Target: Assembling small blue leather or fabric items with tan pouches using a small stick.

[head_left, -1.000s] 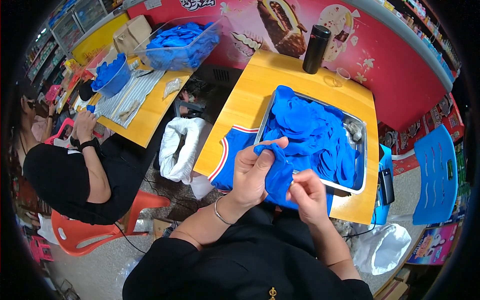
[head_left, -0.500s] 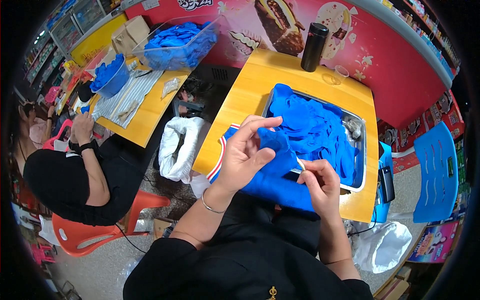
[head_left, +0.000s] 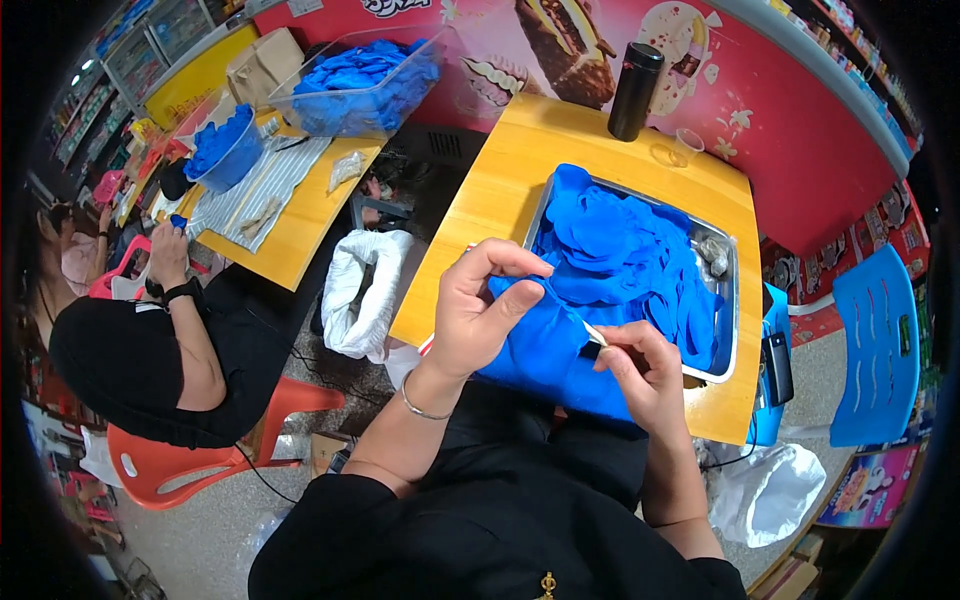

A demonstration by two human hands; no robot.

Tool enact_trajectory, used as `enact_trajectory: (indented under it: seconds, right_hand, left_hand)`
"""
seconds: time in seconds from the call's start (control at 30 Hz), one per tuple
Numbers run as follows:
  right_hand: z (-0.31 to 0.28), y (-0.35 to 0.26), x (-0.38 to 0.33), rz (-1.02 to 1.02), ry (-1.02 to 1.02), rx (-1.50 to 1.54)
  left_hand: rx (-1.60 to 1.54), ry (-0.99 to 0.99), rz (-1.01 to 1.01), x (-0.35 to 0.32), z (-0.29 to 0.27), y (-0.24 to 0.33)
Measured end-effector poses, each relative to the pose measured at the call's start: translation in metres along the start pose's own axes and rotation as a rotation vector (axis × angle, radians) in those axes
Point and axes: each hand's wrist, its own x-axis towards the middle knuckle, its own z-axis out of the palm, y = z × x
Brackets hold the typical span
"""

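Left hand [head_left: 480,310]: raised over the near edge of the surface, thumb and forefinger pinched together on a corner of the blue cloth piece [head_left: 545,345]; the other fingers curl loosely under, apparently to keep the fabric lifted and taut.
Right hand [head_left: 640,370]: lower and nearer the body, fingertips closed on a small pale strip [head_left: 593,333] that lies against the cloth; what the strip is I cannot tell. The two hands work apart, the cloth spanning the gap between them.
Blue cloth piece: hangs from the left pinch and drapes off the edge of the surface toward the lap, its far end running into the pile behind.
Metal tray [head_left: 728,330]: just beyond the hands, heaped with more blue cloth pieces [head_left: 620,250]; probably the stock, set within easy reach.
Yellow wooden surface [head_left: 500,190]: carries the tray, a black cylindrical bottle [head_left: 636,90] and a small clear cup [head_left: 688,142] at its far edge, well clear of the work.
Right side: a dark phone-like device [head_left: 778,368] beside the tray, a blue plastic chair [head_left: 878,345] farther out.
Left side: a white bag [head_left: 365,292] on the floor between the tables.
Co-worker [head_left: 130,350]: seated on a red chair [head_left: 200,460] at a second yellow surface [head_left: 300,215], which holds a clear tub of blue cloth [head_left: 360,80].
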Motion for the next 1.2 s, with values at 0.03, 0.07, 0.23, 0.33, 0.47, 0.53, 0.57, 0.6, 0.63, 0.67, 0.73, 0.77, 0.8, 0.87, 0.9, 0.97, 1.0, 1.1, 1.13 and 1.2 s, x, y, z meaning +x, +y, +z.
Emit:
enact_trajectory:
  seconds: [0.03,0.07,0.23,0.33,0.47,0.53,0.57,0.6,0.63,0.67,0.73,0.77,0.8,0.87,0.9,0.97,1.0,1.1,1.13,1.2]
  right_hand:
    - [0.0,0.002,0.0,0.007,-0.001,0.035]
    - [0.0,0.004,0.0,0.004,-0.001,0.035]
    - [0.003,0.011,-0.001,0.044,-0.074,0.226]
    - [0.007,0.01,-0.003,0.06,-0.111,0.32]
    - [0.013,0.008,-0.006,0.102,-0.101,0.379]
    - [0.014,0.007,-0.006,0.096,-0.077,0.372]
    - [0.014,0.007,-0.006,0.096,-0.076,0.373]
    - [0.014,0.007,-0.007,0.112,-0.105,0.405]
    - [0.014,0.007,-0.007,0.127,-0.133,0.438]
    - [0.012,0.009,-0.008,0.127,-0.132,0.438]
    - [0.009,0.014,-0.011,0.351,-0.291,0.835]
    - [0.011,0.013,-0.013,0.351,-0.29,0.836]
    - [0.015,0.012,-0.014,0.338,-0.24,0.798]
    - [0.02,0.011,-0.013,0.326,-0.196,0.761]
    - [0.021,0.011,-0.01,0.114,-0.103,0.505]
    - [0.021,0.014,-0.008,-0.096,-0.012,0.244]
    - [0.02,0.017,-0.01,-0.107,-0.006,0.226]
    - [0.022,0.024,-0.012,-0.107,-0.002,0.23]
    - [0.024,0.021,-0.011,-0.101,0.002,0.222]
    - [0.027,0.016,-0.011,-0.095,0.006,0.215]
  left_hand:
    - [-0.094,0.052,-0.041,-0.002,0.001,-0.003]
    - [-0.093,0.051,-0.039,-0.003,0.0,-0.005]
    - [-0.232,0.101,-0.073,-0.005,0.005,-0.01]
    - [-0.261,0.052,-0.123,-0.009,0.002,-0.01]
    - [-0.209,0.034,-0.06,-0.006,0.008,-0.009]
    - [-0.273,0.066,-0.092,-0.008,0.009,-0.01]
    - [-0.273,0.065,-0.093,-0.008,0.01,-0.01]
    - [-0.264,0.064,-0.085,-0.008,0.011,-0.008]
    - [-0.255,0.063,-0.078,-0.008,0.012,-0.007]
    - [-0.255,0.062,-0.079,-0.008,0.013,-0.006]
    - [-0.361,0.033,-0.078,-0.009,0.016,-0.005]
    - [-0.361,0.032,-0.079,-0.009,0.015,-0.005]
    - [-0.315,0.012,-0.087,-0.008,0.012,-0.004]
    - [-0.267,-0.005,-0.092,-0.009,0.008,-0.002]
    - [-0.26,0.006,-0.093,-0.01,0.007,-0.001]
    - [-0.254,0.017,-0.091,-0.011,0.007,-0.001]
    - [-0.28,0.069,-0.071,-0.01,0.008,-0.002]
    - [-0.32,0.124,-0.046,-0.009,0.01,-0.003]
    - [-0.336,0.13,-0.042,-0.009,0.009,-0.003]
    - [-0.336,0.135,-0.045,-0.012,0.006,-0.007]
